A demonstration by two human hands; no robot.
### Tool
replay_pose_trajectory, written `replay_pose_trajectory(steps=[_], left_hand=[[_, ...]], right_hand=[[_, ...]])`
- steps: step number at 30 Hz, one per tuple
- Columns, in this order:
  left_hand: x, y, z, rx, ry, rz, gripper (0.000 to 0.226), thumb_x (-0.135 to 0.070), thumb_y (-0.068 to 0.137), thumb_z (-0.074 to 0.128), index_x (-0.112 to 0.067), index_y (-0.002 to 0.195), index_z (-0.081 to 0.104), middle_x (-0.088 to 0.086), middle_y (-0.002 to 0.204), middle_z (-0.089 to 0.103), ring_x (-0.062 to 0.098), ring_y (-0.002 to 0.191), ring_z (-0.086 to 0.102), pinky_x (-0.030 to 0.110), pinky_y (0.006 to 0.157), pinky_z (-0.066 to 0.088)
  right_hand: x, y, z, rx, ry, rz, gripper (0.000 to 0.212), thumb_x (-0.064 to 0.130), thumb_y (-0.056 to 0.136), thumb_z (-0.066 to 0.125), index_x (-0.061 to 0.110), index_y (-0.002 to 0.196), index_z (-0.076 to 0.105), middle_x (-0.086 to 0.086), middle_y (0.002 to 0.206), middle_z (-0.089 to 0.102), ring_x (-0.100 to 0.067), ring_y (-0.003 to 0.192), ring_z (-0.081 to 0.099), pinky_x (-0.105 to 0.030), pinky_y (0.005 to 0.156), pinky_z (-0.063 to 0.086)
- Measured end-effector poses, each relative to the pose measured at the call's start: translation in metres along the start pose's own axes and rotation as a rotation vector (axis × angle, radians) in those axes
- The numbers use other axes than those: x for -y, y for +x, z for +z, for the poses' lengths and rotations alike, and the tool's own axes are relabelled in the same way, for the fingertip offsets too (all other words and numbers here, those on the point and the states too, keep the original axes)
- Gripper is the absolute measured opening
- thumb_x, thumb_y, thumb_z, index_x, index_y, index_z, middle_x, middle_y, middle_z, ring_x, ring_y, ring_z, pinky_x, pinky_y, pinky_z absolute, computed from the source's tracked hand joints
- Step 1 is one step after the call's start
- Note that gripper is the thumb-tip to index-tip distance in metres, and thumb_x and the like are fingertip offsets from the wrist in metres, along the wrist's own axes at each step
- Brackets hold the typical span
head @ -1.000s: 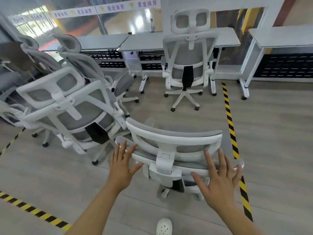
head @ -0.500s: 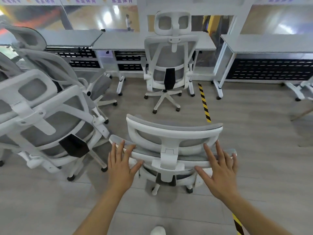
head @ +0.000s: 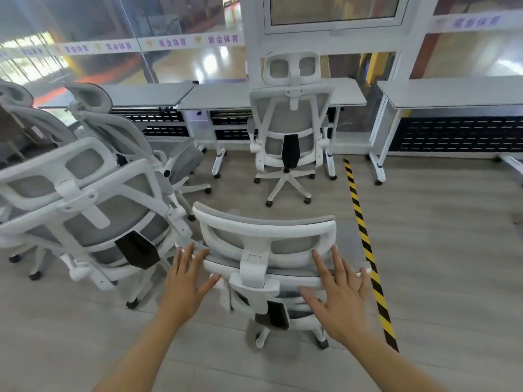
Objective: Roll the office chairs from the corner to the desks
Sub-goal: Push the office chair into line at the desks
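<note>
Both hands flat, fingers straight and spread, against the back of the near chair [head: 264,236]: left hand [head: 184,281] at its left edge, right hand [head: 341,290] at its right. Chair stands on the floor [head: 452,250], well short of the desk [head: 223,97]. Second chair [head: 290,128] sits at that desk. Three more chairs [head: 93,205] cluster left of the near chair; striped tape [head: 365,244] runs just right.

Hidden, cropped and blurred parts

The near chair [head: 266,241] hides its own seat and most of its wheels behind the backrest. The far-left chair [head: 17,108] and the right tabletop [head: 452,91] run off the edges; both forearms are cropped below; the right hand [head: 343,301] is motion-blurred.
</note>
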State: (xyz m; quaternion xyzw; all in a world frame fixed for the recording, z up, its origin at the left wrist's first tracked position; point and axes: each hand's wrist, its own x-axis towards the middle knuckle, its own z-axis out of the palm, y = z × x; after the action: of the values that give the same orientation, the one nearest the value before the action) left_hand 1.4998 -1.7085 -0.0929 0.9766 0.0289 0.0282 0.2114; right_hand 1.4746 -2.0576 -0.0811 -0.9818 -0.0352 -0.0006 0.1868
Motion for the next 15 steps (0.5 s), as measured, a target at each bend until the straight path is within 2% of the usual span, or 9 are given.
replay_pose_trajectory(steps=[2,4,6,9,10,12,15], left_hand=[[-0.013,-0.005,-0.010,-0.009,-0.006,-0.074,0.072,-0.071,0.082,0.046,-0.042,0.146,0.030,-0.002,0.163,0.011,0.025,0.150,0.001,0.053,0.119,0.018],[-0.046,-0.022,-0.026,-0.137,-0.092,-0.160,0.070,-0.051,0.087,0.059,-0.035,0.149,0.031,0.002,0.162,0.017,0.023,0.150,0.008,0.053,0.119,0.018],[-0.097,-0.049,-0.038,-0.297,-0.279,-0.218,0.064,-0.027,0.091,0.063,-0.029,0.148,0.035,0.001,0.159,0.026,0.017,0.148,0.017,0.048,0.119,0.021],[-0.191,-0.088,-0.034,-0.445,-0.345,-0.097,0.046,-0.015,0.094,0.059,-0.026,0.138,0.051,-0.012,0.145,0.045,0.007,0.140,0.033,0.037,0.116,0.028],[-0.219,-0.096,-0.022,-0.441,-0.310,-0.004,0.040,-0.017,0.095,0.058,-0.027,0.133,0.055,-0.019,0.140,0.047,-0.001,0.136,0.035,0.028,0.116,0.028],[-0.278,-0.100,0.004,-0.298,-0.266,0.136,0.038,-0.025,0.093,0.058,-0.032,0.130,0.056,-0.027,0.136,0.045,-0.012,0.131,0.033,0.016,0.112,0.025],[-0.354,-0.081,0.045,0.040,-0.216,0.216,0.046,-0.038,0.095,0.054,-0.036,0.140,0.047,-0.021,0.148,0.037,-0.001,0.139,0.027,0.022,0.116,0.021]], right_hand=[[-0.014,-0.003,-0.011,0.055,0.023,-0.083,0.070,0.080,0.088,0.014,0.055,0.146,-0.017,0.015,0.157,-0.032,-0.013,0.148,-0.020,-0.049,0.115,-0.023],[-0.036,-0.012,-0.024,0.128,0.094,-0.133,0.071,0.081,0.086,0.015,0.055,0.148,-0.007,0.018,0.158,-0.025,-0.011,0.148,-0.023,-0.052,0.119,-0.015],[-0.066,-0.025,-0.038,0.127,0.237,-0.096,0.074,0.086,0.080,0.013,0.057,0.147,0.005,0.019,0.162,-0.011,-0.010,0.149,-0.016,-0.051,0.121,-0.005],[-0.119,-0.044,-0.059,0.114,0.373,-0.017,0.075,0.086,0.079,0.022,0.057,0.147,0.009,0.022,0.161,0.000,-0.006,0.149,-0.010,-0.046,0.122,0.000],[-0.138,-0.048,-0.067,0.124,0.392,0.003,0.076,0.084,0.081,0.025,0.054,0.149,0.011,0.022,0.161,0.002,-0.006,0.149,-0.009,-0.045,0.122,0.001],[-0.174,-0.052,-0.082,0.123,0.390,0.028,0.082,0.088,0.077,0.023,0.050,0.150,0.015,0.023,0.160,0.007,-0.006,0.150,-0.004,-0.045,0.122,0.004],[-0.220,-0.050,-0.107,0.078,0.397,0.073,0.085,0.088,0.074,0.022,0.048,0.149,0.020,0.021,0.159,0.015,-0.010,0.150,0.007,-0.045,0.121,0.009]])
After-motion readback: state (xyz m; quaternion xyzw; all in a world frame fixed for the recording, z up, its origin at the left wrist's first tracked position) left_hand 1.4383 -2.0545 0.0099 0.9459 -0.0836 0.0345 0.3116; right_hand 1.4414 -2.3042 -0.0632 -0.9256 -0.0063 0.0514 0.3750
